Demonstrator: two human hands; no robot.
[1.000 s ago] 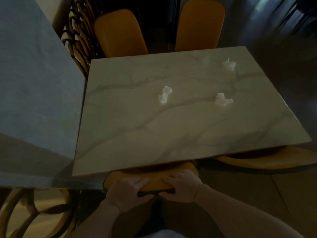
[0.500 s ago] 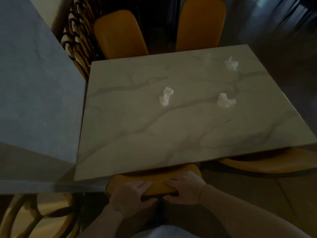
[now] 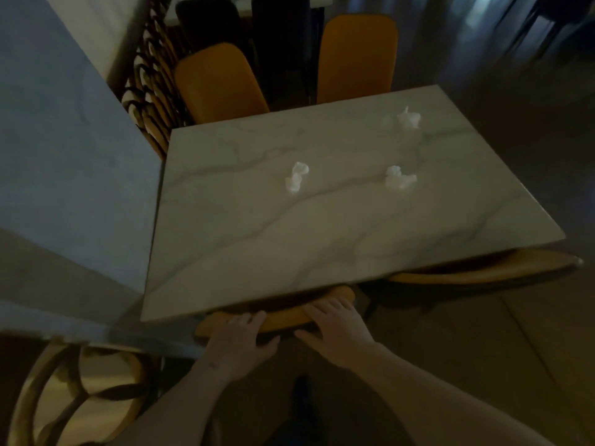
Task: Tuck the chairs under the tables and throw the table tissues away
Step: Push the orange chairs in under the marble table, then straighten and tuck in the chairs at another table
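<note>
Orange chair (image 3: 283, 317) tucked at table (image 3: 225, 246) near edge; three crumpled white tissues (image 3: 296, 177) toward far-right corner.

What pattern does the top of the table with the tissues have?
Pale marble with grey veining, seen in the head view on the table.

Both hands have pushed the near chair (image 3: 283, 318) farther under the table (image 3: 322, 226).

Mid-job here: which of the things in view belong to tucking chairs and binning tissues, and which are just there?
Job:
- near chair, backrest gripped by left hand and right hand
- marble table
- three crumpled tissues
- right-side chair
- two far chairs

Just there:
- rattan chairs
- grey table
</note>
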